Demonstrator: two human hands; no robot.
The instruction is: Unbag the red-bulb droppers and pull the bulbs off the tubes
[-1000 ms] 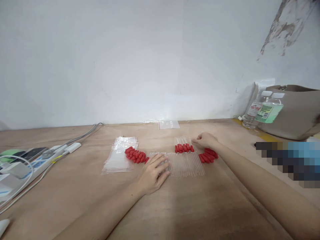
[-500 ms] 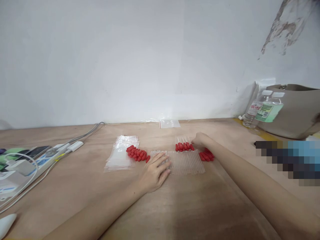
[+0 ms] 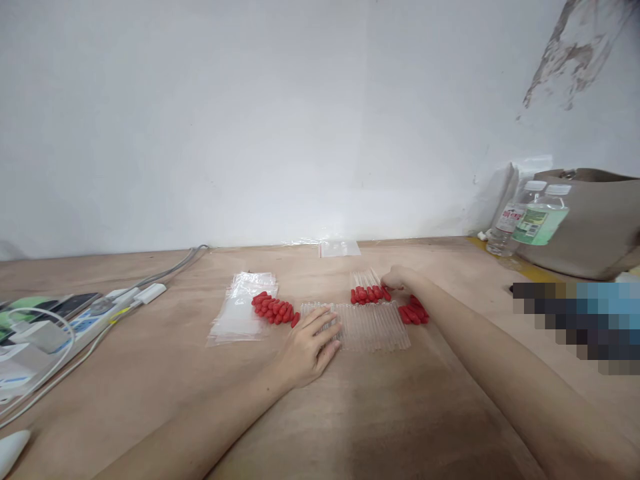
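Note:
My left hand [image 3: 313, 343] lies with fingers stretched over the left end of a row of clear glass tubes [image 3: 375, 327]. Beyond the tubes is a row of finished-looking droppers [image 3: 367, 293], each a thin tube with a red rubber bulb toward me. At that row's right end, my right hand [image 3: 399, 277] has curled fingers closed on the tube of a slightly tilted dropper [image 3: 385, 293]; the fingertips are partly hidden. One pile of red rubber bulbs [image 3: 273, 309] sits left of the tubes, and more red bulbs [image 3: 414, 311] lie under my right wrist.
Clear plastic bags [image 3: 237, 317] are stacked at left, with another bag [image 3: 341, 249] by the wall. A power strip [image 3: 83, 327] with cables and phones occupies the left side. Two bottles [image 3: 537, 220] and a grey-brown bag [image 3: 595, 220] stand at back right.
My right hand has shifted very slightly left, and the end dropper beside it tilts a little more. My left hand stays in place on the tubes.

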